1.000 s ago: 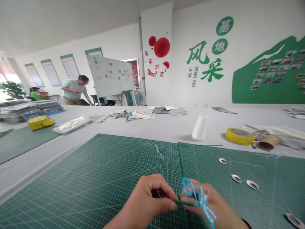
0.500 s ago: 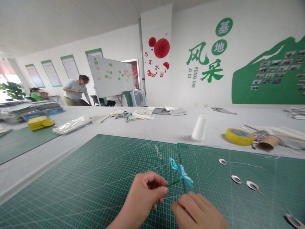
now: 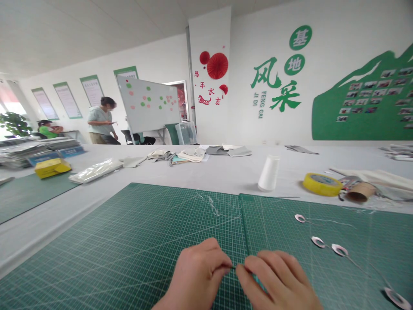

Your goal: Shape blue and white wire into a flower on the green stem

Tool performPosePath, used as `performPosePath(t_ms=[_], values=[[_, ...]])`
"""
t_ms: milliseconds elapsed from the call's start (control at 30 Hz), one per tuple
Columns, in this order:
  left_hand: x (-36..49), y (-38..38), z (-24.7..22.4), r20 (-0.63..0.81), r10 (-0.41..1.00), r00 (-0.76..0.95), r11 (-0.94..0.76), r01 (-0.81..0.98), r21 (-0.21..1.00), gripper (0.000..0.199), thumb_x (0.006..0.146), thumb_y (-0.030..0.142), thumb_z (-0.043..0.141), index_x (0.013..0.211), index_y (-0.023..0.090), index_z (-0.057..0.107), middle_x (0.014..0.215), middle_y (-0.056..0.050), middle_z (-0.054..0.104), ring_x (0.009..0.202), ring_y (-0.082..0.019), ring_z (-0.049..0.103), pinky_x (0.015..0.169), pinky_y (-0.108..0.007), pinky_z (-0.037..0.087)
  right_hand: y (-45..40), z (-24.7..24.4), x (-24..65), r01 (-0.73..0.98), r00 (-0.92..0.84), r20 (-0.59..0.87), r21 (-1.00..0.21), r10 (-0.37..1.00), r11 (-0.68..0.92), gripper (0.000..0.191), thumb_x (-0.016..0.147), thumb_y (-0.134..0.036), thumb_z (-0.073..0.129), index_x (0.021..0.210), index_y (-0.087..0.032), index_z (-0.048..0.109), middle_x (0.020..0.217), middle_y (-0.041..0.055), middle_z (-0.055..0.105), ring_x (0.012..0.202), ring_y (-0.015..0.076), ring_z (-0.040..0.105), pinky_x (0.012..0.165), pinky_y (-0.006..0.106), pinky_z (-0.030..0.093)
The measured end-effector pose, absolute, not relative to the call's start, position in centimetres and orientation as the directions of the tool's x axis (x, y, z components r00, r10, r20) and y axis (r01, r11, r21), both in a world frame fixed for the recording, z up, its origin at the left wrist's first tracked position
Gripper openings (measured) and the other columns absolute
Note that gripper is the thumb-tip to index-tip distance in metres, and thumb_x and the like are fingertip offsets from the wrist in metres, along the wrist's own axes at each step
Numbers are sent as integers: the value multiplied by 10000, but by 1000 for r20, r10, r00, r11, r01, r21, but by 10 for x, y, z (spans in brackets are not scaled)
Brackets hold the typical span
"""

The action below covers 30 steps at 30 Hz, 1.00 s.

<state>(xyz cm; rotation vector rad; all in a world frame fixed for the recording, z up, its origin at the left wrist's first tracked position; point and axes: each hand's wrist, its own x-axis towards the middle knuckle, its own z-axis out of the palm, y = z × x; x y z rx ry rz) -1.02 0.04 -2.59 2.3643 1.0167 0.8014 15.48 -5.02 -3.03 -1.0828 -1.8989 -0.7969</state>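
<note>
My left hand is closed in a pinch on a thin green stem, which shows as a short dark line between the two hands. Close on its right, my right hand curls its fingers over the stem's other end. A bit of the turquoise ornament peeks out between the right fingers; most of it is hidden. Both hands are just above a green cutting mat, near the seam with a second mat.
Pale rings with threads lie on the right mat, and loose white thread on the left one. Behind stand a white thread cone, yellow tape roll and cardboard tube. A person stands far left near a whiteboard.
My right hand has come up and closed over the turquoise ornament, which showed fully before. The left hand has moved slightly down and right, still holding the stem. The distant person has straightened up.
</note>
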Motion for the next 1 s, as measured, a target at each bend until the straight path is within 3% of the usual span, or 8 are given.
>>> performPosePath(t_ms=[133,233,367,467,533,633,833,1000], values=[[-11,3,-30,401,580,709,-813,470,344,169,788,88,556,700,189,659,649,11,607,587,-123,568,529,-242,346,-48,-33,163,882,-247,791,-56,560,468,344,916,-175,401,677,-232,643,641,-1,645,663,194,527,680,358,347],[-11,6,-32,417,461,783,-887,389,249,166,767,79,547,668,179,635,621,11,600,585,-131,557,523,-260,331,-48,-30,172,831,-208,649,-277,732,482,223,840,-189,539,640,-242,622,629,-29,598,632,173,505,627,329,312],[-12,7,-34,410,401,819,-901,270,340,166,779,72,562,724,184,671,672,15,651,626,-120,584,588,-248,376,-42,-21,185,714,-246,249,-607,937,349,150,791,-156,607,659,-219,638,701,-24,605,722,162,550,669,304,347],[-13,6,-35,408,403,819,-862,190,470,166,753,44,613,760,174,716,711,-1,682,666,-116,613,638,-224,413,-33,-20,195,492,-286,65,-846,956,205,187,761,-295,647,617,-176,640,654,-21,545,654,142,511,629,276,360],[-13,4,-33,388,417,822,-815,150,560,184,732,21,642,781,168,741,729,-17,695,680,-117,621,644,-208,432,-28,-24,199,333,-342,-9,-936,940,112,268,706,-402,692,600,-160,646,625,-34,505,593,116,443,583,257,338],[-12,0,-24,329,505,798,-684,137,716,186,740,43,668,808,189,761,744,-25,701,677,-117,618,621,-196,453,-25,-32,200,228,-365,-52,-973,930,35,342,666,-474,713,595,-150,630,615,-47,469,546,90,379,531,235,303],[-8,-2,-10,230,790,568,-385,166,908,155,628,62,766,674,209,756,629,10,617,600,-112,544,583,-226,417,-26,-43,186,235,-359,-19,-969,933,71,404,666,-557,670,592,-175,559,590,-56,436,534,97,364,512,241,291],[-7,3,-16,74,902,425,-155,159,975,133,632,70,725,690,189,740,624,34,549,556,-85,469,531,-214,377,-33,-40,179,286,-321,30,-950,947,127,274,754,-413,618,608,-188,562,564,-62,421,559,111,398,551,242,332]])
